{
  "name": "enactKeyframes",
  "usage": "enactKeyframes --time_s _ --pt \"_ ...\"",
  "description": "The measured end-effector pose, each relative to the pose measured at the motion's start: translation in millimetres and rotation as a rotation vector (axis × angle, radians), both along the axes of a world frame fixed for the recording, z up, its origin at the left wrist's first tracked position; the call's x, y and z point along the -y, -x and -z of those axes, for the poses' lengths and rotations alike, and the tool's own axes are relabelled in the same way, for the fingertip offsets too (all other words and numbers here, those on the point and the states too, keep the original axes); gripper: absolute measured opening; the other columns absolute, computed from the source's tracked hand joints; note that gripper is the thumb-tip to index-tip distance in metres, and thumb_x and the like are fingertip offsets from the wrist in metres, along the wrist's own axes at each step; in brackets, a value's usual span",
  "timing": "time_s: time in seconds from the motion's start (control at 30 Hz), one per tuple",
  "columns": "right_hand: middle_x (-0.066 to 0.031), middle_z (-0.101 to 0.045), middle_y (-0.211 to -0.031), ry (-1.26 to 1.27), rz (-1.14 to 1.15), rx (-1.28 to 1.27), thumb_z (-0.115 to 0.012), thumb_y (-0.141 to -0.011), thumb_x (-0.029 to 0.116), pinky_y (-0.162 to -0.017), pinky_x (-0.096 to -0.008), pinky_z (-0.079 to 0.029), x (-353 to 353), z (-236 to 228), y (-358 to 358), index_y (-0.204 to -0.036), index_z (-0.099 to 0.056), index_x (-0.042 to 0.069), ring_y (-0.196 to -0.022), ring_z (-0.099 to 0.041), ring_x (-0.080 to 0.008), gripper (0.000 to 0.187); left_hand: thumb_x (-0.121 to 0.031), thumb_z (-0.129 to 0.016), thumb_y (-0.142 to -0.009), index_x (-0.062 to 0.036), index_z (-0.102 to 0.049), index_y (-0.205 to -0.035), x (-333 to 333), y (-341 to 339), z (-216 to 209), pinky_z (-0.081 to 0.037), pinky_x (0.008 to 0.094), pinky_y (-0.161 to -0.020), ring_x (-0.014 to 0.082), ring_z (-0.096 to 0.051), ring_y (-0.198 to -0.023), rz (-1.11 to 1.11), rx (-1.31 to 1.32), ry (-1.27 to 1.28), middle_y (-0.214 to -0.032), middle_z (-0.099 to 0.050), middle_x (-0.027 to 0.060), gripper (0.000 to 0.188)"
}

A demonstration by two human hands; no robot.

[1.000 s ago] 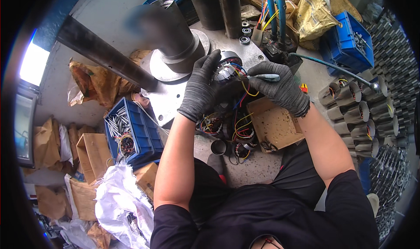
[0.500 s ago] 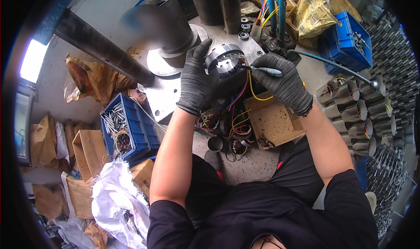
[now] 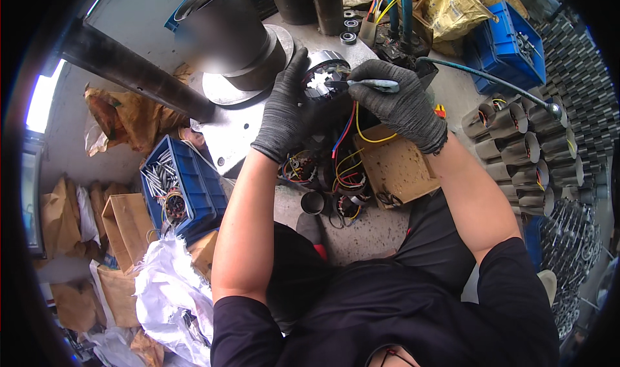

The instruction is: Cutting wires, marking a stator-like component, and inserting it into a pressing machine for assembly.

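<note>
In front of me a round metal motor stator (image 3: 330, 62) stands on edge, its toothed bore facing me. Red, blue and yellow wires (image 3: 349, 129) hang from beside it. Both my hands wear dark grey knitted gloves. My left hand (image 3: 282, 112) is closed against the stator's left side, thumb near the rim. Between the fingers of my right hand (image 3: 402, 105) is a slim pen-like tool (image 3: 382, 84) with a pale grey handle. Its dark tip points left into the bore; whether it touches the teeth cannot be made out.
A metal cylinder (image 3: 226, 34) stands on the steel plate (image 3: 227, 131). Below my hands are wired stators (image 3: 298, 167) and a cardboard box (image 3: 397, 167). Blue bins (image 3: 184, 186) stand at left and far right. Metal tubes (image 3: 510, 147) are stacked rightward; a white sack (image 3: 174, 289) lies lower left.
My right hand has moved left with the tool, bringing its tip deeper across the stator's bore. My left hand stays at the stator's side. The whole view has shifted slightly.
</note>
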State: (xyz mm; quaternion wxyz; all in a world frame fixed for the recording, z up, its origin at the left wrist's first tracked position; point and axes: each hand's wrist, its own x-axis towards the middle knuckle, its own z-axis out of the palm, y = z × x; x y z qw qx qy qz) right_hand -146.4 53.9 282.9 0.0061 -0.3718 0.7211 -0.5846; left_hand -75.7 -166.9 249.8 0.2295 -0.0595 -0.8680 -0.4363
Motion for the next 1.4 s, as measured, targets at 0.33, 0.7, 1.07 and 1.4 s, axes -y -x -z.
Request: enactKeyframes --time_s 0.33,0.7,1.07,1.4 --pt "-0.0145 -0.072 -0.094 -0.052 0.015 -0.19 -0.077 -0.084 0.014 -0.081 -0.0367 -0.057 -0.7 4.1 4.8 -0.105 -0.073 0.004 -0.088 -0.072 -0.0259 0.024 0.002 -0.078 -0.084 -0.0081 -0.031 -0.157 3.5 -3.2 4.4 -0.054 0.0384 -0.102 0.0256 -0.059 -0.125 0.01 0.104 -0.204 -0.142 -0.053 0.0208 0.088" --pt "-0.0081 -0.069 -0.103 -0.136 -0.342 -0.197 -0.072 -0.085 0.0 -0.09 -0.0338 -0.054 -17.4 5.6 12.2 -0.106 -0.071 0.003 -0.099 -0.067 -0.02 0.022 0.002 -0.069 -0.085 -0.0129 -0.059 -0.137 10.5 -6.6 -9.7 -0.056 0.0349 -0.093 0.0233 -0.064 -0.112 -0.092 0.044 -0.038 -0.126 -0.06 0.0102 0.055" --pt "-0.0089 -0.071 -0.107 -0.226 -0.397 0.07 -0.074 -0.085 0.002 -0.093 -0.0337 -0.054 -15.8 17.5 12.4 -0.11 -0.071 0.002 -0.099 -0.068 -0.0197 0.025 0.003 -0.069 -0.084 -0.013 -0.058 -0.139 17.8 -2.5 -1.8 -0.056 0.036 -0.094 0.026 -0.063 -0.117 -0.057 0.024 -0.071 -0.127 -0.061 0.0127 0.058" --pt "-0.008 -0.069 -0.104 -0.134 -0.304 -0.129 -0.074 -0.084 0.0 -0.093 -0.034 -0.053 -12.1 20.7 16.0 -0.108 -0.071 0.003 -0.101 -0.067 -0.0194 0.025 0.003 -0.067 -0.085 -0.012 -0.057 -0.139 20.8 -0.1 -0.6 -0.056 0.0372 -0.095 0.0278 -0.063 -0.117 -0.052 0.025 -0.08 -0.129 -0.06 0.0142 0.057"
